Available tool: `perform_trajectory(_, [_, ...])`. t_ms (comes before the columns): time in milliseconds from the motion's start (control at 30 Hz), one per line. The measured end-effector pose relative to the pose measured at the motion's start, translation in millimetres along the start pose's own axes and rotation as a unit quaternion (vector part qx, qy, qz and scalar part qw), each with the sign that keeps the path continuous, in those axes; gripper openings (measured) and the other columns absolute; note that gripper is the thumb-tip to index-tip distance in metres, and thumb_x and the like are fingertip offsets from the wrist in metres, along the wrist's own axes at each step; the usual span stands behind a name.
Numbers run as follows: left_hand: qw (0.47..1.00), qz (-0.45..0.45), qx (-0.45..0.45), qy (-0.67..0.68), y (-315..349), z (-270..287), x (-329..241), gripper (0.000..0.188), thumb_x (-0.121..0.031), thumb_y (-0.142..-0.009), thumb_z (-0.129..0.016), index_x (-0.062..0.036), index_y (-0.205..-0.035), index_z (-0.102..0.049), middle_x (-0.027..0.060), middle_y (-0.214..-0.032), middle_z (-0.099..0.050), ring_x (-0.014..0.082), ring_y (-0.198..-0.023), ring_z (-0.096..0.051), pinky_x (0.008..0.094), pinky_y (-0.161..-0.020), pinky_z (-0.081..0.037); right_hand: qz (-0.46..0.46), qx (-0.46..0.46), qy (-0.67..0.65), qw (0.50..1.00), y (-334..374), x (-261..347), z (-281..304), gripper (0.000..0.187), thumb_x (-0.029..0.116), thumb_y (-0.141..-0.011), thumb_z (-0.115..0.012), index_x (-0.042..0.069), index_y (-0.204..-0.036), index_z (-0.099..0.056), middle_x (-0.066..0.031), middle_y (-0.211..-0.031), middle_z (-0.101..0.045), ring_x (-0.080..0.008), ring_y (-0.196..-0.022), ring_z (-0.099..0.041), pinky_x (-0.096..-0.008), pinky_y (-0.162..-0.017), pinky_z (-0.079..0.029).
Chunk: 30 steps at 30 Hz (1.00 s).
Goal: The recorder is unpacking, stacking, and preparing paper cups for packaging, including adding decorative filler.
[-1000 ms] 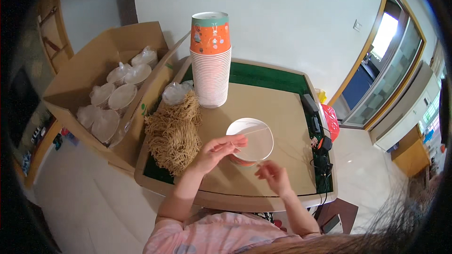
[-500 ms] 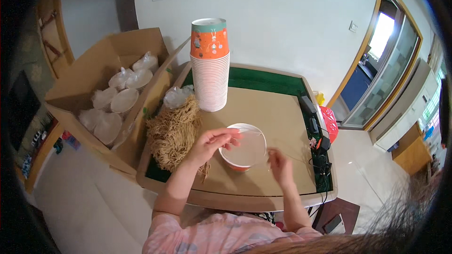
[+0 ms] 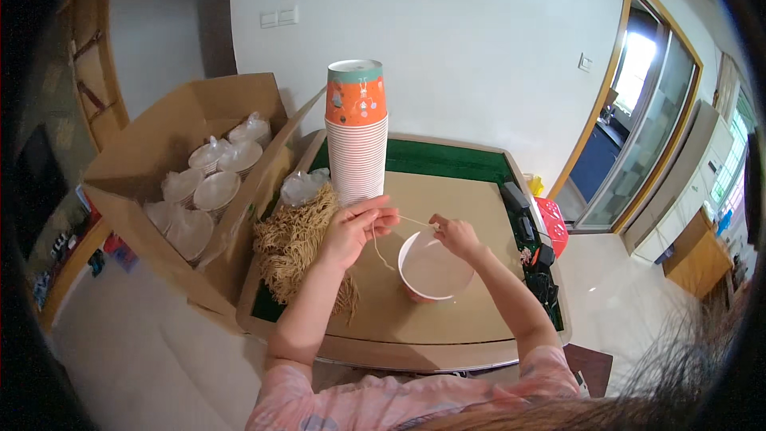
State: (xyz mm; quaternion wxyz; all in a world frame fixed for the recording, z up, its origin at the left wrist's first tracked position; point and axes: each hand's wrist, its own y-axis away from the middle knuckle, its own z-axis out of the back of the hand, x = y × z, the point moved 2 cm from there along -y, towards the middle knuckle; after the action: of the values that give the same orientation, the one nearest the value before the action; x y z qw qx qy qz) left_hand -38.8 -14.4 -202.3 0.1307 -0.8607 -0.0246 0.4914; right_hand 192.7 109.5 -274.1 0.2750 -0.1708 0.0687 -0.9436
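A thin pale string (image 3: 413, 220) runs taut between my two hands. My left hand (image 3: 357, 230) is closed on one part of it, fingers bent toward the right, and a loose end dangles below them. The other part is pinched in the fingertips of my right hand (image 3: 456, 237), above the far rim of a paper tub. That white-lined tub (image 3: 435, 271) stands upright on the tabletop, its orange outer wall just showing; I make out nothing inside. A tangled heap of tan strings (image 3: 291, 243) lies to the left of my left hand.
Behind my left hand rises a tall stack of upturned orange paper tubs (image 3: 357, 152). An open cardboard box (image 3: 120, 191) at the left holds several wrapped stacks. A clear plastic bag (image 3: 305, 186) sits by the heap. Black adapters and cables (image 3: 542, 279) line the table's right edge.
My right hand has moved up and leftward, over the tub's far rim. The string now stretches above the tub rather than across it. The view has shifted slightly.
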Motion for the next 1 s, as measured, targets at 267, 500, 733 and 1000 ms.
perform_trajectory(267, [0.989,-0.001,0.07,0.129,27.9,-18.9,46.2,0.03,-0.006,-0.091,-0.043,0.0037,-0.118,-0.051,0.0173,-0.11,-0.059,0.0248,-0.1,-0.059,0.0336,-0.087,-0.047,0.035,-0.065,-0.43,0.9,61.1,51.6,48.7,0.037,0.006,-0.086,-0.056,0.005,-0.121,-0.047,-0.0069,-0.08,-0.063,-0.0142,-0.075,-0.062,-0.0283,-0.065,-0.05])
perform_trajectory(500, [0.996,-0.004,0.074,0.04,52.7,-56.5,71.0,0.03,-0.009,-0.094,-0.041,0.0027,-0.119,-0.051,0.0151,-0.11,-0.06,0.0216,-0.102,-0.058,0.0323,-0.089,-0.046,-0.107,0.03,-0.557,0.823,151.2,91.5,-11.0,0.021,0.011,-0.089,-0.054,-0.005,-0.102,-0.059,-0.0085,-0.077,-0.064,-0.0132,-0.068,-0.062,-0.0254,-0.063,-0.052])
perform_trajectory(733, [0.983,0.013,0.052,-0.178,102.8,-36.4,130.4,0.023,-0.004,-0.091,-0.045,0.0016,-0.108,-0.06,0.0088,-0.108,-0.063,0.0154,-0.1,-0.059,0.0269,-0.087,-0.046,-0.149,-0.264,-0.773,0.557,179.8,62.2,-19.9,0.02,0.006,-0.091,-0.049,-0.005,-0.104,-0.058,-0.0138,-0.098,-0.062,-0.0194,-0.092,-0.059,-0.032,-0.087,-0.047])
perform_trajectory(1000, [0.885,-0.01,-0.103,-0.454,113.7,-13.9,145.8,0.022,-0.001,-0.084,-0.054,-0.0023,-0.105,-0.062,0.0095,-0.088,-0.064,0.0151,-0.072,-0.061,0.0249,-0.064,-0.047,-0.138,-0.195,-0.773,0.587,185.0,75.1,-17.8,0.036,0.01,-0.09,-0.047,0.011,-0.123,-0.033,-0.0008,-0.059,-0.041,-0.0104,-0.056,-0.039,-0.0239,-0.054,-0.032])
